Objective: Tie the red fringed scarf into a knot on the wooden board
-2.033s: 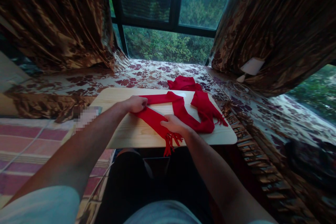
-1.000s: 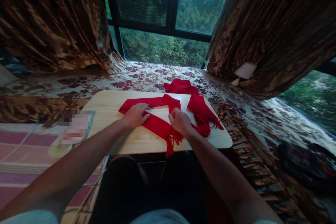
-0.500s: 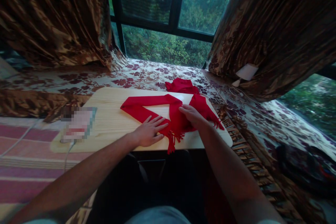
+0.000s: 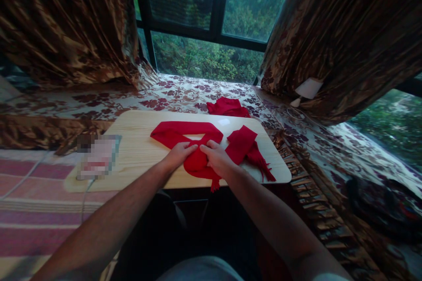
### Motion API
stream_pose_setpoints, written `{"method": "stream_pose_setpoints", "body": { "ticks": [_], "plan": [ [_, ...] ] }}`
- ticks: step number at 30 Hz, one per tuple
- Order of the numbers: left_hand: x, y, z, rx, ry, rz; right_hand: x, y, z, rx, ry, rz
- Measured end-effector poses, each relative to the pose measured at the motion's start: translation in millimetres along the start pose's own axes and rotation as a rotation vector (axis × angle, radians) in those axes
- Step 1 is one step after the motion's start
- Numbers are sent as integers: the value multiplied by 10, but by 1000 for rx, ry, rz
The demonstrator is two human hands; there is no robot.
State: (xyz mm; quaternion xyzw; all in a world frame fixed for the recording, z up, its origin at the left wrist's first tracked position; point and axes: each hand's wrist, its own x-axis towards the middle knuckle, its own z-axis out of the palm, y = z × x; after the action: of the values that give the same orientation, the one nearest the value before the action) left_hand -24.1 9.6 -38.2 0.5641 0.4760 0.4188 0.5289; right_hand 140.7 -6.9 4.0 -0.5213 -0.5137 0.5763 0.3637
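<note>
A long red fringed scarf (image 4: 184, 131) lies looped on a pale wooden board (image 4: 138, 158) in front of me. My left hand (image 4: 180, 154) and my right hand (image 4: 216, 158) meet at the near middle of the board, fingers closed on a bunched fold of the scarf between them. One fringed end (image 4: 260, 164) trails to the right of my right hand, another fringe hangs over the board's near edge. A second red cloth (image 4: 227, 107) lies folded just behind the board.
A blurred flat object (image 4: 97, 158) rests on the board's left end. Floral fabric (image 4: 184, 92) covers the ledge behind, with brown patterned curtains (image 4: 66, 22) on both sides of a dark-framed window (image 4: 211, 4). A striped cover (image 4: 33, 202) lies at left.
My left hand, flat on the board, has closed on the scarf. Both hands have come together at the middle and gathered the crossed part into a bunch; the loop has tightened.
</note>
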Motion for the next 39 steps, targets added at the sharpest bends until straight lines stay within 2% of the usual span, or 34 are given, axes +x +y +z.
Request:
{"method": "stream_pose_setpoints", "body": {
  "ticks": [3, 7, 11, 13, 16, 19, 22, 25, 27, 31, 33, 36, 39],
  "plan": [
    [13, 31, 4, -52, 35, 0, -39, -48, -126, -385, -84, -83],
    [48, 22, 7, -131, 68, -36, -167, -212, -331, -903, -331, -120],
    [45, 46, 17, -140, 114, -44, -321, -347, -409, -1258, -435, -164],
    [43, 74, 15, -165, 142, -51, -387, -380, -391, -1289, -427, -240],
    [74, 114, -15, -224, 154, -79, -459, -390, -308, -1219, -435, -341],
    [141, 151, -96, -176, 173, -150, -497, -367, -190, -1184, -482, -384],
    [199, 189, -220, -7, 198, -194, -509, -318, -75, -1221, -501, -397],
    [218, 201, -350, 241, 183, -150, -492, -247, -10, -1220, -524, -434],
    [204, 188, -414, 374, 163, -122, -453, -194, -13, -1226, -453, -465],
    [127, 139, -463, 489, 110, -38, -321, -105, -122, -1308, -125, -373],
    [82, 112, -465, 502, 66, 19, -251, -77, -189, -1362, -20, -283],
    [43, 62, -467, 475, 24, 58, -151, -57, -253, -1398, -29, -178],
    [46, 1, -473, 462, 46, 60, -45, -62, -265, -1360, -101, -149]
  ]
}}
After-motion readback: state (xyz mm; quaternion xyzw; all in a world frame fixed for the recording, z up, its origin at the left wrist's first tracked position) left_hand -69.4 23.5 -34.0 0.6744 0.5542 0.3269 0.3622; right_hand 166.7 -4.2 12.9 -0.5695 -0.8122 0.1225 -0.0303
